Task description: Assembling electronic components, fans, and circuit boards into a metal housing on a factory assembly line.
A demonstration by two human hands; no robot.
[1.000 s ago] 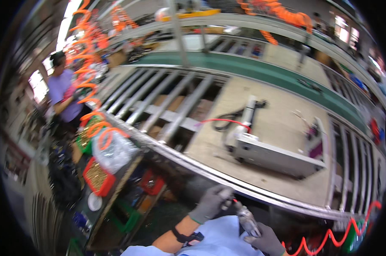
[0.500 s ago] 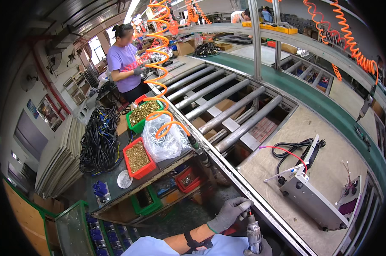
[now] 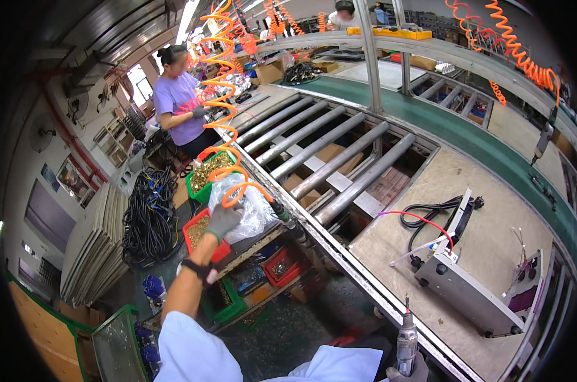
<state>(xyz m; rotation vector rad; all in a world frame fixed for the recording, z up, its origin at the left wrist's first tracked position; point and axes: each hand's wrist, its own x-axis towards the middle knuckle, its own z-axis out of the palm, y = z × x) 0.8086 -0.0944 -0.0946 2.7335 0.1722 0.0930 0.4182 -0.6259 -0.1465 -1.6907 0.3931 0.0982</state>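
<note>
My left hand (image 3: 223,221), in a grey glove, reaches over the edge of the red bin (image 3: 200,230) of small brass-coloured screws, against the clear plastic bag (image 3: 253,213). Motion blur hides its fingers, so their grip is unclear. At the lower right, my gloved right hand (image 3: 412,370) is wrapped round an upright silver power screwdriver (image 3: 406,344), its bit pointing up. A grey metal housing (image 3: 470,296) lies on the board to the right, with a black power cord (image 3: 432,219) and a red wire beside it.
Metal rollers (image 3: 339,146) run along the line ahead. A green bin (image 3: 210,173) of brass-coloured parts stands beyond the bag, beside a black cable bundle (image 3: 151,216). An orange coiled hose (image 3: 221,89) hangs over the bins. A co-worker (image 3: 177,105) stands at the far left.
My left hand has left the screwdriver's tip and reached forward and left to the red bin and bag. My right hand, with the screwdriver, has shifted slightly right.
</note>
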